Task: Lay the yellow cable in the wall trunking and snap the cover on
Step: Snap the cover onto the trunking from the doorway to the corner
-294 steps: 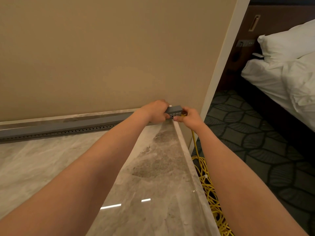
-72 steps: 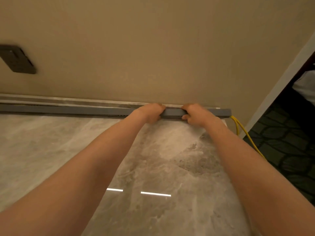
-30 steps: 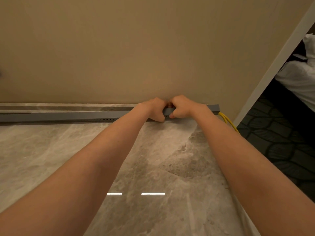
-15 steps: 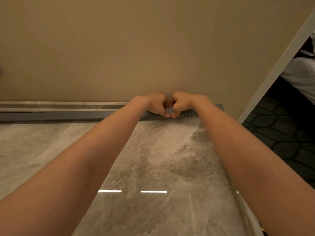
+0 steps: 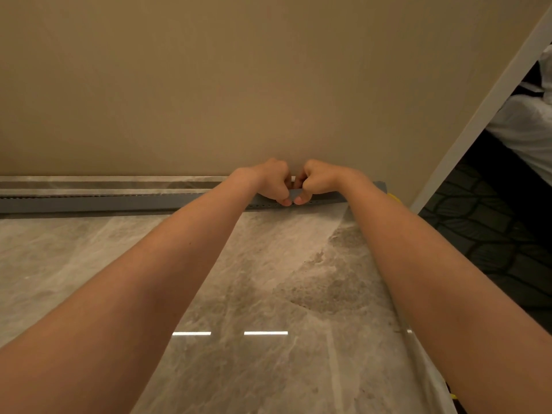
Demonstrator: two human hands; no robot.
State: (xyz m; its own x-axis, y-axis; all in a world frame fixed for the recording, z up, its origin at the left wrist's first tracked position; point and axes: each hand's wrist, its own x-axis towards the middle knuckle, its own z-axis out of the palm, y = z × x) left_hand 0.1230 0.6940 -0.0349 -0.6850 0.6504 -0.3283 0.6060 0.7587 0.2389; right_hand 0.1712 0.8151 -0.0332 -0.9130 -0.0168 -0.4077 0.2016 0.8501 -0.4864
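The grey trunking (image 5: 119, 202) runs along the far edge of the marble surface (image 5: 268, 279), against the wall (image 5: 209, 85). The left hand (image 5: 270, 182) and right hand (image 5: 316, 180) sit side by side on it — fingers curled, pinching its cover (image 5: 294, 193). A bit of yellow cable (image 5: 393, 197) peeks out at its right end.

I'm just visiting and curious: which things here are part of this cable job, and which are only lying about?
Part of the job:
grey trunking, pinched by the left hand and right hand
yellow cable, showing at its right end

Just lying about:
white bedding
patterned carpet
marble surface
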